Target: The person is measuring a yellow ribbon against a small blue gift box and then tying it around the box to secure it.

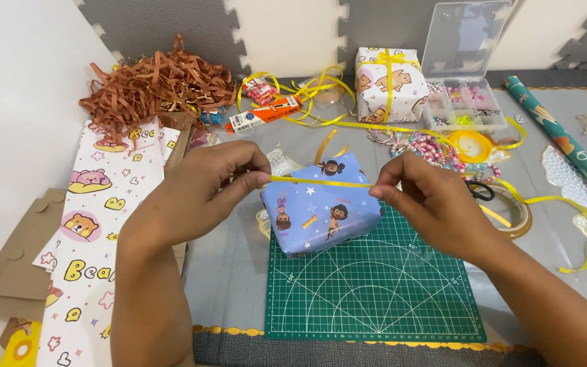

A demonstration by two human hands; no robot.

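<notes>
1. The green cutting mat [375, 285] lies nearest; its near half is bare.
2. The blue wrapped box [321, 204] rests on the mat's far left corner and should be kept from sliding.
3. The yellow ribbon [321, 181] is pinched taut above the box by the left hand [202, 187] and right hand [426, 197], held apart; even tension and centring are advised.
4. A second wrapped box [388, 85] stands farther back.

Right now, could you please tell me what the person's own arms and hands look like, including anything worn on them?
Both forearms are bare: no sleeves reach into view. The left hand and right hand wear no gloves, and no rings, watch or bracelets show. The fingernails look short and unpainted. No markings are visible on either arm.
</notes>
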